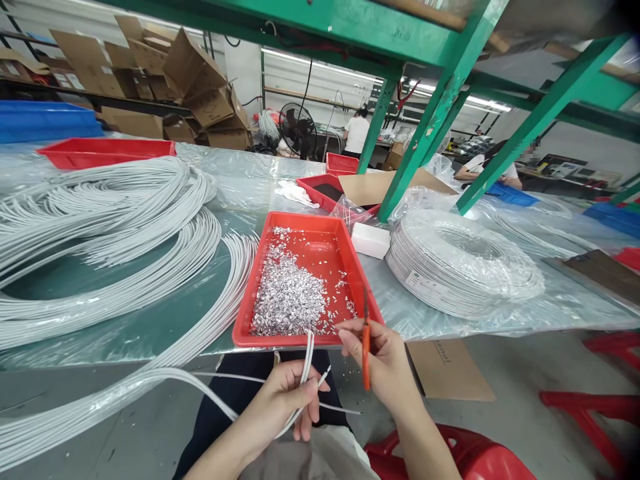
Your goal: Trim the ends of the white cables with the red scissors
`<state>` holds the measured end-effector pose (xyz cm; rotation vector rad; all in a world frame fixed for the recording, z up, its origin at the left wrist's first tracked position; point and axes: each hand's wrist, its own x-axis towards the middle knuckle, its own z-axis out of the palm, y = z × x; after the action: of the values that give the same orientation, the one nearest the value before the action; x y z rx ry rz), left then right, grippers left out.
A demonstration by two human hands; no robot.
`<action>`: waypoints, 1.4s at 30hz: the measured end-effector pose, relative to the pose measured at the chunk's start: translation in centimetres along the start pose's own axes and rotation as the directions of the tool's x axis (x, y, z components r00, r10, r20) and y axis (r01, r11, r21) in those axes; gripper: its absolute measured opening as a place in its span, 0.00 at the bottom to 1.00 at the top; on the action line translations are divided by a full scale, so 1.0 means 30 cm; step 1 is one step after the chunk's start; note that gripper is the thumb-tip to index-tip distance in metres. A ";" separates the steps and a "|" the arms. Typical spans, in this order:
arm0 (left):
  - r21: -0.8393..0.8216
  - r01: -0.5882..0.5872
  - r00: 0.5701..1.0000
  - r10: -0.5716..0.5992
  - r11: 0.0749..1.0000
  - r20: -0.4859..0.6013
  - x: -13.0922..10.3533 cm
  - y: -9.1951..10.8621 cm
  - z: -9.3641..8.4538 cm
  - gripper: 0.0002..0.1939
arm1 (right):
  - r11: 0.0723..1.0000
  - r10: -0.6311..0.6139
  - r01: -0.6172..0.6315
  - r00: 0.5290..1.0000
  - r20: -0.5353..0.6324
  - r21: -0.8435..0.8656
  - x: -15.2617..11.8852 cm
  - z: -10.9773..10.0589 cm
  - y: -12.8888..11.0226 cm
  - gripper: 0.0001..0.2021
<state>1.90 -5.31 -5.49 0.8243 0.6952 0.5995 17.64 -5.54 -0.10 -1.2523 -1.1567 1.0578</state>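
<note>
My left hand is closed around a few white cables, whose cut ends point up near the front rim of a red tray. Inside that tray lies a heap of small silvery metal pieces. To the right, my right hand grips an orange-handled hand tool; its dark tip points upward and is too blurred to tell its kind. The thumb and forefinger of this hand are close together, and whether a small piece sits between them I cannot tell. Both hands are apart, just in front of the table edge.
Large coils of white cable cover the left of the table, one bundle hanging over its edge. A wrapped cable coil and a small white box lie right. Green posts rise behind. Red stools stand below.
</note>
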 end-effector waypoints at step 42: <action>0.349 -0.339 0.903 0.406 0.874 -0.139 -0.049 0.077 0.048 0.12 | 0.830 0.204 0.114 0.849 0.487 -0.547 -0.133 -0.140 -0.074 0.22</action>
<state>1.57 -5.74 -2.44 1.2255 0.8442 0.9519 21.21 -10.17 2.00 -1.4827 -1.9859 1.1853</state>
